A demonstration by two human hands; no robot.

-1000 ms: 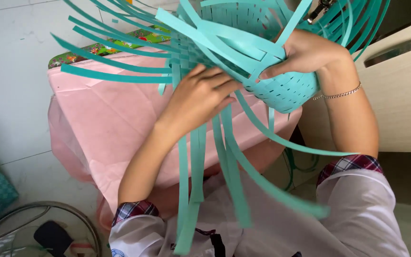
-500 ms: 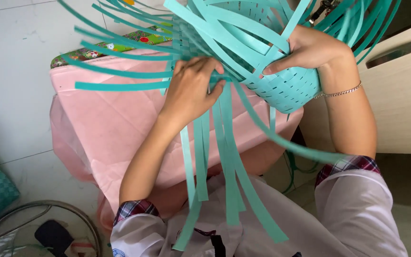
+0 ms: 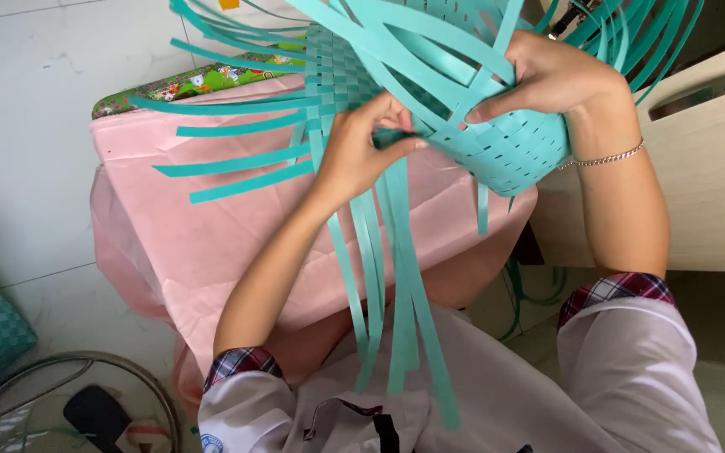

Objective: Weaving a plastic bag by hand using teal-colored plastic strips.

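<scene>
Teal plastic strips fill the upper part of the view, woven into a half-made basket (image 3: 505, 147) that you hold over a pink cloth-covered bundle (image 3: 211, 226). Your right hand (image 3: 551, 75) is closed around the basket's upper edge, thumb pressed on the woven wall and fingers curled over the loose strips. Your left hand (image 3: 362, 151) sits just left of the basket's woven wall, fingertips pinched on a strip where the weave ends. Unwoven strips (image 3: 392, 285) hang straight down from the basket, below your left hand, onto your white shirt; others (image 3: 237, 155) fan out sideways to the left of the basket, above the pink cloth. A silver bracelet (image 3: 606, 157) circles your right wrist, just right of the basket. A pale wooden cabinet (image 3: 715, 193) stands to the right of the basket.
</scene>
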